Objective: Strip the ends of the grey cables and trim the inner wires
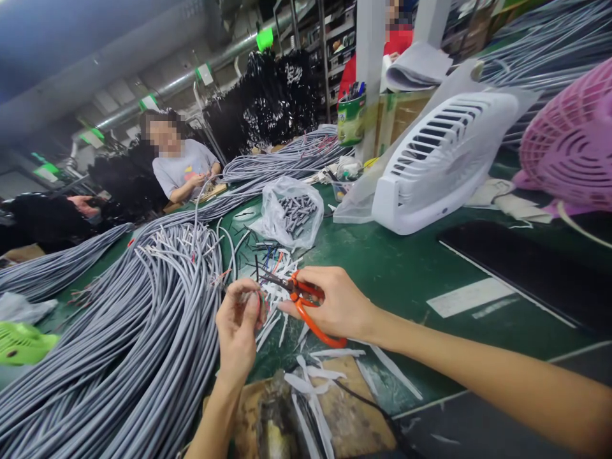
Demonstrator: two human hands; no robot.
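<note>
My right hand (339, 306) grips a pair of orange-handled scissors (306, 313), their dark blades pointing left toward my other hand. Pinched between the thumb and fingers of my left hand (240, 328) are thin wires (261, 301), with bits of red and green showing; the rest of them is hidden by the fingers. A short black strand stands up just above those fingertips, close to the blade tips. Under and behind the scissors lie white strips and scraps (282, 280). Directly left of my left hand spreads a big bundle of grey cables (157, 325) with stripped ends.
A clear plastic bag (296, 213) of small grey pieces sits behind the scraps. To the right stand a white fan (430, 166) and a pink fan (568, 140). A dark flat panel (516, 268) lies on the green table (392, 274). A co-worker (184, 159) sits across the table.
</note>
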